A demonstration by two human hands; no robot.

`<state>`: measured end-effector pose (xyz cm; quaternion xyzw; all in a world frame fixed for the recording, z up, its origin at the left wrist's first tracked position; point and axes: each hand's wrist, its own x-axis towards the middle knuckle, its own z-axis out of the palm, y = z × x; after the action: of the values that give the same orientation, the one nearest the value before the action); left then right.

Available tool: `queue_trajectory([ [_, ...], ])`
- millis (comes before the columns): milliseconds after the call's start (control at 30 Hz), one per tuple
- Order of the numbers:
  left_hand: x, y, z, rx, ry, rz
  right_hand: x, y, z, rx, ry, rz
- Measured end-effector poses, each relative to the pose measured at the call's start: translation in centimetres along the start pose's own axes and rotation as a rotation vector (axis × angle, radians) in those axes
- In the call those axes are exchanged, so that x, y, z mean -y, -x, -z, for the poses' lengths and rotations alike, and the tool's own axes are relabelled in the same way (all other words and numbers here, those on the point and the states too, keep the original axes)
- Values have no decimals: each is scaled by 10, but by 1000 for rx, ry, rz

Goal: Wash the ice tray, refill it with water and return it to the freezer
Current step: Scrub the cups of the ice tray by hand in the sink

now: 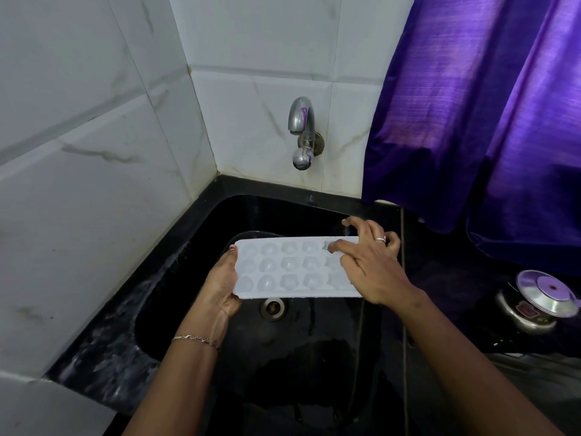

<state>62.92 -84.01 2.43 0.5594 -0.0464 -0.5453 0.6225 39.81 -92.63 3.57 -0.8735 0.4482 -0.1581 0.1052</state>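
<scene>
A white ice tray [289, 267] with rows of rounded cups is held level over the black sink [195, 247]. My left hand [221, 286] grips its left short end, thumb on top and fingers underneath. My right hand [367, 262] lies over the tray's right end, fingers pressing into the cups there, a ring on one finger. The cups look empty. A chrome tap [301, 121] sticks out of the tiled wall above the sink, and no water runs from it.
The sink's drain [273, 307] lies just below the tray. White marble-look tiles close off the left and back. A purple curtain [487, 121] hangs at the right. A steel kettle [537, 300] stands on the dark counter at the far right.
</scene>
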Motion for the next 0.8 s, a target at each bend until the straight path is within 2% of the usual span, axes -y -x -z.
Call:
queue_trajectory([
  [167,0,0,-2,4,-23,-9,-3,-1,1,21,-63,1],
  [433,0,0,0,13,-35,2,0,1,-4,-59,63,-14],
  [600,0,-1,1,5,-20,7,1,0,-2,-40,5,0],
  [800,-1,-2,-1,-7,-32,-2,10,-4,5,-20,61,50],
])
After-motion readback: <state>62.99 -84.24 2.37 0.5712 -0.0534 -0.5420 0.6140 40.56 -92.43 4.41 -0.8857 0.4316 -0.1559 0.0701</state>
